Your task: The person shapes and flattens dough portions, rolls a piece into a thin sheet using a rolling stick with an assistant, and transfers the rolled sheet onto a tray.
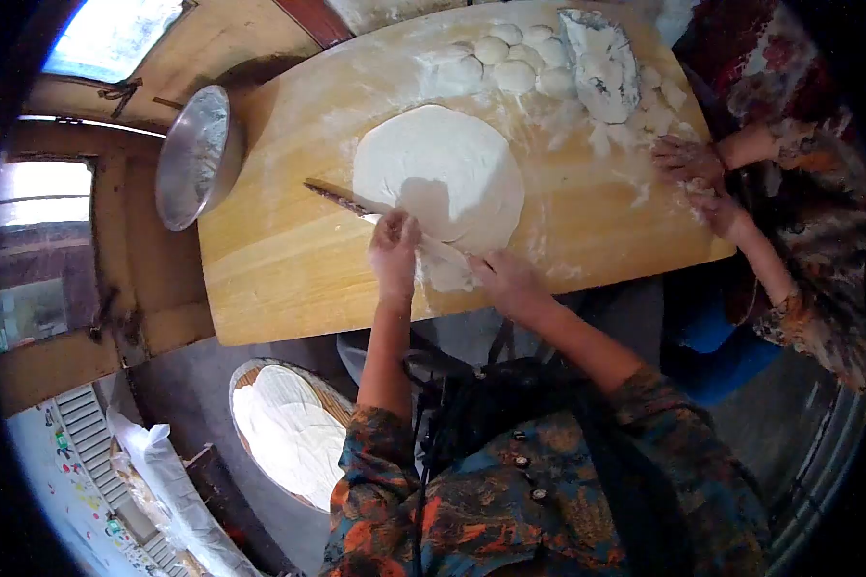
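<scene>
A large round dough sheet (452,154) lies flat on the floured wooden board, with a shadow across its lower middle. Along its near edge, a thin dark rolling pin (332,195) sticks out to the left; the rest of it is hidden by dough and fingers. My left hand (394,252) is closed on the near-left edge of the sheet, beside the pin. Farther right, my right hand (512,284) pinches the near edge, where a narrow strip of dough is raised between the two hands.
Several dough balls (515,77) sit at the board's far side beside a floury bag (601,67). A metal bowl (200,159) stands at the left edge. To the right, another person's hands (693,173) rest on the board (289,269). Below, a basket holds stacked dough sheets (287,433).
</scene>
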Demonstrator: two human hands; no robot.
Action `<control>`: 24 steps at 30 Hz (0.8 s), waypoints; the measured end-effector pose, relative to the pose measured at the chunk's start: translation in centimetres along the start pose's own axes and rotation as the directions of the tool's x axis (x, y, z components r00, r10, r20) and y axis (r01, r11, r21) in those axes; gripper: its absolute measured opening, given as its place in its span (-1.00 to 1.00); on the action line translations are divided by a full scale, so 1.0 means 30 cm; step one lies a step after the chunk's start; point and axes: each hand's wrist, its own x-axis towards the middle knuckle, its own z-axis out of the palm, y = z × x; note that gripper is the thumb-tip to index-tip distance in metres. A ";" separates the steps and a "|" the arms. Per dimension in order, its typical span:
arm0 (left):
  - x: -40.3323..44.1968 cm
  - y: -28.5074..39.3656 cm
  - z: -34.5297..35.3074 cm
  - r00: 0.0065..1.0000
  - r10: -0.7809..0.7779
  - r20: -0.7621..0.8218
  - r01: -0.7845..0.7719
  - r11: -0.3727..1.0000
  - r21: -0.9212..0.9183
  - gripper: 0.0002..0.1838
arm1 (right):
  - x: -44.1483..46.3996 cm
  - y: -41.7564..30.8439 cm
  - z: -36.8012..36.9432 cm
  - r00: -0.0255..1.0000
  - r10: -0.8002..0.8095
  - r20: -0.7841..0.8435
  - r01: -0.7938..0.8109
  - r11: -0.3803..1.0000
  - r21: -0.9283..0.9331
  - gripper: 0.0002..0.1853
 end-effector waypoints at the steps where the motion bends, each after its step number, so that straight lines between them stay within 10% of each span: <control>1: -0.002 -0.007 -0.007 0.986 0.151 0.067 -0.160 0.973 0.167 -0.79 | 0.004 0.006 0.002 1.000 -0.014 -0.001 0.014 1.000 0.012 -0.61; 4: -0.015 -0.053 -0.048 0.777 0.484 0.403 -0.629 0.573 0.525 -0.60 | 0.002 0.030 0.004 0.998 -0.024 0.059 0.022 0.999 0.027 -0.60; 7: -0.085 -0.032 -0.098 0.767 0.375 0.521 -0.616 0.200 0.762 -0.58 | 0.017 0.036 -0.022 0.994 -0.100 0.032 0.095 0.986 0.139 -0.59; 11: -0.079 -0.062 -0.118 0.777 0.323 0.540 -0.585 0.055 0.809 -0.39 | 0.043 0.056 -0.040 0.981 -0.103 0.164 0.072 0.980 0.184 -0.61; 16: 0.194 -0.003 0.120 0.773 0.285 0.567 -0.632 0.268 0.727 -0.40 | 0.171 0.064 -0.063 0.990 0.077 -0.116 -0.077 0.997 0.001 -0.55; 19: 0.368 0.129 0.174 0.872 0.323 0.368 -0.366 0.929 0.054 -0.56 | 0.270 0.141 -0.052 0.989 0.123 -0.080 -0.128 0.991 -0.049 -0.45; 21: 0.427 0.103 0.090 0.828 0.299 0.474 -0.472 0.828 0.302 -0.64 | 0.308 0.197 -0.039 0.994 0.104 0.011 -0.103 0.991 -0.080 -0.48; 24: 0.327 0.096 -0.030 0.656 0.441 0.613 -0.750 0.290 0.594 -0.74 | 0.297 0.257 -0.023 1.000 -0.019 -0.013 0.018 0.999 -0.046 -0.53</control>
